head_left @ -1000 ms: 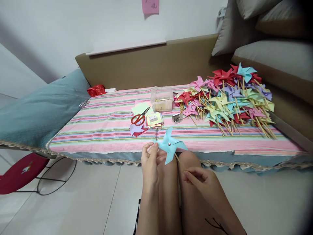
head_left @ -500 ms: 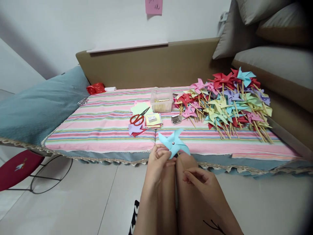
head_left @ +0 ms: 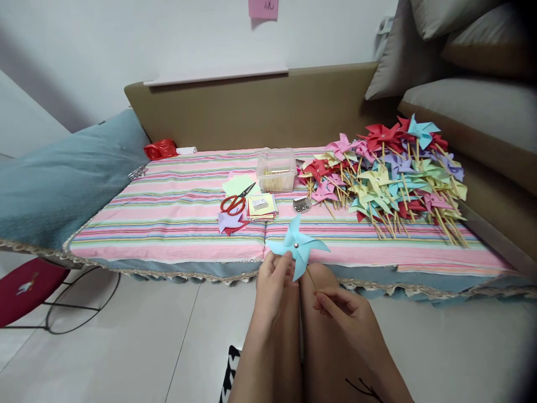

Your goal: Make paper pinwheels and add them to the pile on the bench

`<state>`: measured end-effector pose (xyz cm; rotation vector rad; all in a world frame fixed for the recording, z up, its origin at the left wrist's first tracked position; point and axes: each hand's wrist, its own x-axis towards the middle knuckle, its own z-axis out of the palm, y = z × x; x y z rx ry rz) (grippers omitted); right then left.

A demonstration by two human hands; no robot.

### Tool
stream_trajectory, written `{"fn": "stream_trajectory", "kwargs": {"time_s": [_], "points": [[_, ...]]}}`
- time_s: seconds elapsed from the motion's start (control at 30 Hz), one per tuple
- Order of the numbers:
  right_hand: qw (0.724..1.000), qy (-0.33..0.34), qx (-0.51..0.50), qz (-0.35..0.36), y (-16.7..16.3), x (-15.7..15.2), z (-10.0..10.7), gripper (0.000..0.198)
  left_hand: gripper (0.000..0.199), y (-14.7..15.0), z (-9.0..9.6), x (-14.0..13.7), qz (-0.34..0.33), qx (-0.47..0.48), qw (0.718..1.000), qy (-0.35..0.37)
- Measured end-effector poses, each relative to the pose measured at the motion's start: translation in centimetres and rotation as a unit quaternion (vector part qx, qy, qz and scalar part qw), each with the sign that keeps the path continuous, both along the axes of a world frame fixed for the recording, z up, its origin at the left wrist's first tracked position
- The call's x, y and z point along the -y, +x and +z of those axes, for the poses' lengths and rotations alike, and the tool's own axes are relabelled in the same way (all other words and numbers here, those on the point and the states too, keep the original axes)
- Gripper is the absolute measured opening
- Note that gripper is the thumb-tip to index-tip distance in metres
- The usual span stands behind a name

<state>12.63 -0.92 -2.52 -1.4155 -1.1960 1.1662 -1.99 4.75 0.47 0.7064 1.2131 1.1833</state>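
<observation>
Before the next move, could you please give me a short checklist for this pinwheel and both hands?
1. Stick held: ok, the right hand pinches it below the blades.
2. Metal pin at the front centre of the blue pinwheel: ok, visible there.
3. Pin fastened behind the blades: cannot tell, hidden from this view.
4. Blades free of fingers: not ok, the left hand is touching one.
5. Scissors away from both hands: ok, lying apart on the sofa.

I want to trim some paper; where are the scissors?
In the head view, the red-handled scissors lie left of centre, beside the yellow-topped paper stack.
</observation>
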Motion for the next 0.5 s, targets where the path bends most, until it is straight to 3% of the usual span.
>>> {"fn": "stream_trajectory", "kwargs": {"time_s": [0.2,0.5], "points": [[0.999,0.004,0.026,0.023,0.7,-0.1,-0.2,0.031,0.036,-1.7,-1.0,-1.1,0.07,0.004,0.997,0.01],[1.0,-0.012,-0.007,-0.026,0.7,-0.7,-0.6,0.031,0.024,0.2,-1.2,-0.4,-0.059,-0.044,0.997,0.005]]}}
